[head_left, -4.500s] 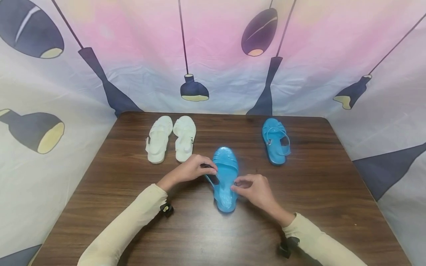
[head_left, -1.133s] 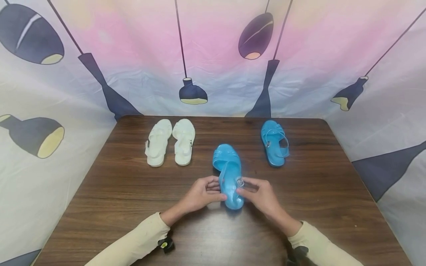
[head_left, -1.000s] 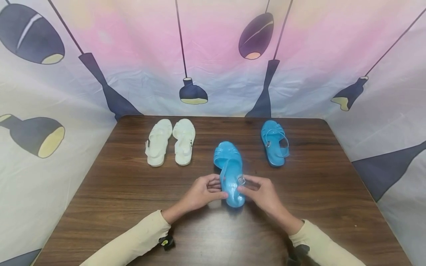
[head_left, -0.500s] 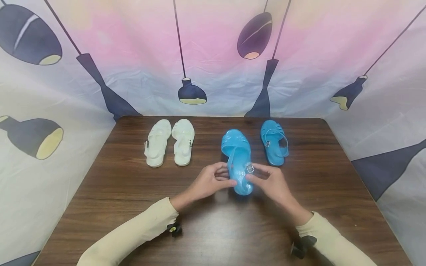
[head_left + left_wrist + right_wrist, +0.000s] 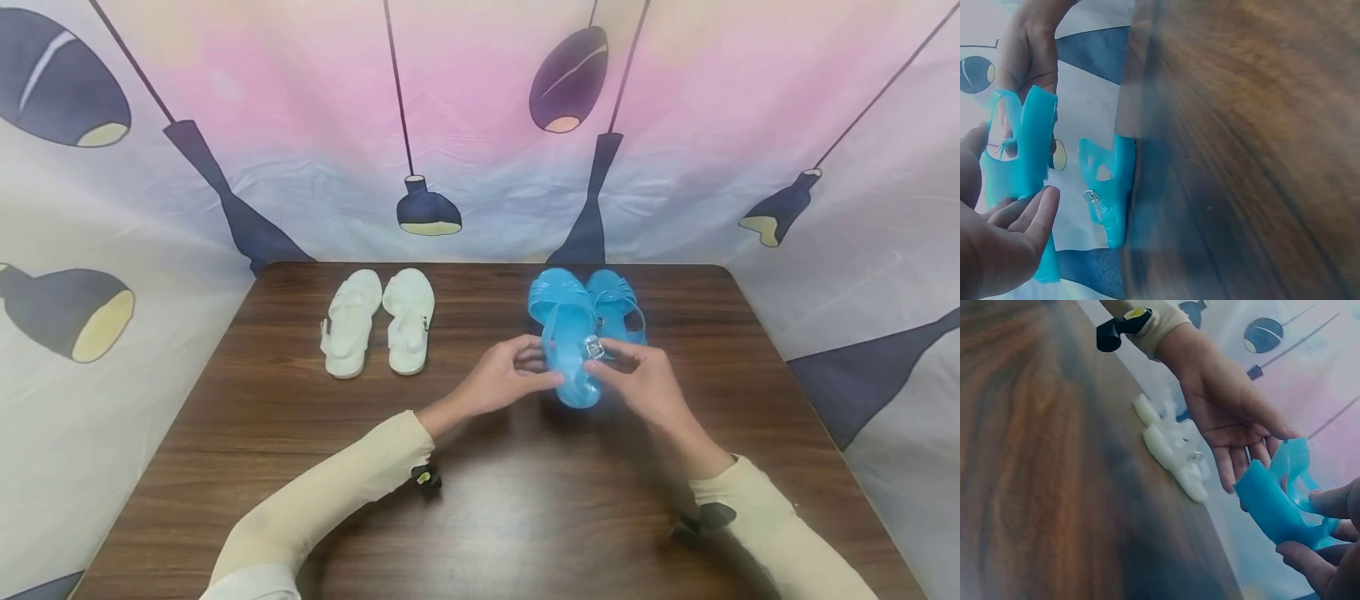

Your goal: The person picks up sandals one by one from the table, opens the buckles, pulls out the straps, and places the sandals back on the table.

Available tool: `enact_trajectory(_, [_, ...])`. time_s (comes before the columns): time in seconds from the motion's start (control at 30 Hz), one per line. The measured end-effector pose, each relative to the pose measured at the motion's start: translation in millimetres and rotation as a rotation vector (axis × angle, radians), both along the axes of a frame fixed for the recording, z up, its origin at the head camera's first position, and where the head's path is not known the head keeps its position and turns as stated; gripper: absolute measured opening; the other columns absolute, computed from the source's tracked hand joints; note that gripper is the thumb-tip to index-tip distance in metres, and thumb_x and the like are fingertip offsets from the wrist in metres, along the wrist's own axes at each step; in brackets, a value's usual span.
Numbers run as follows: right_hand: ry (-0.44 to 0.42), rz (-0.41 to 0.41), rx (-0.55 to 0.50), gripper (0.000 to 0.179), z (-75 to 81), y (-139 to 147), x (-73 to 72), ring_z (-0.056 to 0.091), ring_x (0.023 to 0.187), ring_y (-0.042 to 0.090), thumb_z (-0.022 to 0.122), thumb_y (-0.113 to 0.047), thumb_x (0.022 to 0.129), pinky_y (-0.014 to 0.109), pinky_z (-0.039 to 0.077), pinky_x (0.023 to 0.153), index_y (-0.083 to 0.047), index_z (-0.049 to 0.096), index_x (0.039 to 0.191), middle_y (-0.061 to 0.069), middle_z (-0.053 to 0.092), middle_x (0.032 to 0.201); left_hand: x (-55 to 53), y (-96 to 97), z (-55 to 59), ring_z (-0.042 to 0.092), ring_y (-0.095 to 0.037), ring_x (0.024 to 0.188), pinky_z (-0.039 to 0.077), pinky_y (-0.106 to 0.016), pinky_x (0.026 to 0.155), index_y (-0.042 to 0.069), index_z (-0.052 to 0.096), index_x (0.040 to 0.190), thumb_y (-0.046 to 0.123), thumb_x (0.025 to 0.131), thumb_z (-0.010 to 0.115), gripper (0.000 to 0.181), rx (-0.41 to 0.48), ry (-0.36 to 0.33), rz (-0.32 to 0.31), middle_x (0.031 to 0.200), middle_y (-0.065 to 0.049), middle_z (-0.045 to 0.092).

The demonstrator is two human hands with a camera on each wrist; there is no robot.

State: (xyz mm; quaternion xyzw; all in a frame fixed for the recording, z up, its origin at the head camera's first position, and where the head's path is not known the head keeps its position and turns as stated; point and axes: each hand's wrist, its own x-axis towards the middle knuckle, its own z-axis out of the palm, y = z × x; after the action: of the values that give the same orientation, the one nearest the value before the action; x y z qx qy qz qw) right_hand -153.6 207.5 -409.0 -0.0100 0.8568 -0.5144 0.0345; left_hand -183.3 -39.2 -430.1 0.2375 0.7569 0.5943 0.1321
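Note:
Both hands hold a blue jelly sandal with its toe pointing away, lifted clear of the table in the wrist views. My left hand grips its left edge near the heel, thumb on top and fingers at the side and below. On the other side, my right hand pinches the sandal by the strap with the silver buckle. A second blue sandal stands on the table just behind and to the right, partly covered by the held one in the head view.
A pair of white sandals stands side by side at the back left of the brown wooden table. Behind the table hangs a backdrop cloth printed with lamps. A small black device sits on each wrist.
Earlier the hands worked at the sandal's straps near the table's middle. Since then they have lifted it and carried it back and right, beside the other blue sandal, which stays put.

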Motion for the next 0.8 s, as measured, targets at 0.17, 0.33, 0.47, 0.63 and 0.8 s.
enact_trajectory(0.17, [-0.015, -0.023, 0.022, 0.071, 11.1, 14, -5.8, 0.064, 0.123, 0.038, 0.079, -0.046, 0.088, 0.049, 0.057, 0.093, -0.005, 0.059, 0.142, 0.019, 0.062, 0.139, -7.3, 11.8, 4.0, 0.069, -0.016, 0.115, 0.057, -0.031, 0.094, 0.007, 0.056, 0.139, 0.033, 0.093, 0.077, 0.057, -0.023, 0.006, -0.012, 0.132, -0.008, 0.068])
enact_trajectory(0.33, [-0.036, -0.048, 0.051, 0.077, 20.2, 27, -9.1, 0.058, 0.128, 0.043, 0.077, -0.050, 0.089, 0.055, 0.052, 0.099, -0.003, 0.054, 0.146, 0.022, 0.057, 0.144, -14.5, 21.6, 3.0, 0.068, -0.015, 0.116, 0.057, -0.031, 0.095, 0.008, 0.056, 0.140, 0.034, 0.094, 0.075, 0.056, 0.004, 0.004, -0.025, 0.135, -0.007, 0.066])
enact_trajectory(0.47, [-0.025, -0.076, 0.046, 0.078, 26.2, 36, -10.9, 0.056, 0.130, 0.044, 0.076, -0.050, 0.089, 0.057, 0.049, 0.102, -0.001, 0.054, 0.146, 0.023, 0.056, 0.145, -21.3, 27.7, -2.9, 0.067, -0.018, 0.119, 0.056, -0.030, 0.096, 0.007, 0.055, 0.140, 0.030, 0.093, 0.077, 0.056, 0.032, 0.019, -0.046, 0.139, -0.010, 0.063])
enact_trajectory(0.63, [0.001, -0.128, 0.072, 0.078, 32.2, 51, -12.6, 0.051, 0.135, 0.044, 0.076, -0.050, 0.089, 0.059, 0.047, 0.104, -0.001, 0.053, 0.146, 0.023, 0.053, 0.148, -34.3, 37.9, -15.9, 0.064, -0.022, 0.124, 0.054, -0.028, 0.098, 0.004, 0.054, 0.140, 0.029, 0.090, 0.081, 0.062, -0.051, 0.103, -0.027, 0.142, -0.014, 0.060])
enact_trajectory(0.8, [0.032, -0.177, 0.084, 0.075, 34.7, 68, -15.7, 0.058, 0.127, 0.042, 0.075, -0.047, 0.091, 0.050, 0.052, 0.099, -0.001, 0.053, 0.146, 0.023, 0.053, 0.148, -48.9, 52.3, -28.9, 0.061, -0.025, 0.129, 0.052, -0.033, 0.103, 0.004, 0.051, 0.145, 0.032, 0.089, 0.082, 0.070, -0.136, 0.116, 0.009, 0.146, -0.015, 0.057])
